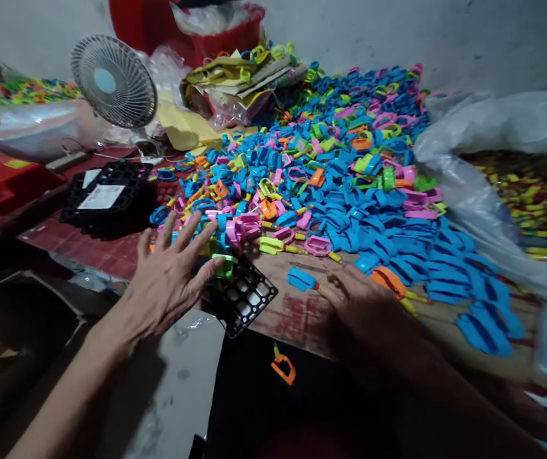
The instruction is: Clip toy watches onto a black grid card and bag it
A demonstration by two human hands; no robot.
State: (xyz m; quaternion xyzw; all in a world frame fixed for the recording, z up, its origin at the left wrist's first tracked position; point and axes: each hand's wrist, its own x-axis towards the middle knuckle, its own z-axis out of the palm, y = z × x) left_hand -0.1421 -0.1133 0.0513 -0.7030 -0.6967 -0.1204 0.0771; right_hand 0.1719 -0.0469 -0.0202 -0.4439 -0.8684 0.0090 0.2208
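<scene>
The left hand [168,280] reaches over a black grid tray [249,296] at the near edge of the surface [295,312], its grip released with the fingers spread; green, blue and pink pieces [226,264] crowd the tray's far left part beneath the fingertips, and whether the fingers touch them cannot be told. The right hand [369,306] is low over the surface to the right, fingers curled, beside a blue piece [301,278] whose red and yellow tip meets the fingers; blur and shadow leave it impossible to tell whether that grip is clenched on it. Just right of this hand lies an orange piece [388,280] with a yellow tip. A large heap [331,185] of mostly blue pieces, mixed with pink, green, yellow and orange ones, spreads across the far side and down the right. An orange loop [284,370] lies on dark cloth [254,401] below the near edge. To the far left are a stack of black trays [111,217] and a fan [132,92]; on the right, a plastic bag [469,191] surrounds small yellow and red parts [517,197].
</scene>
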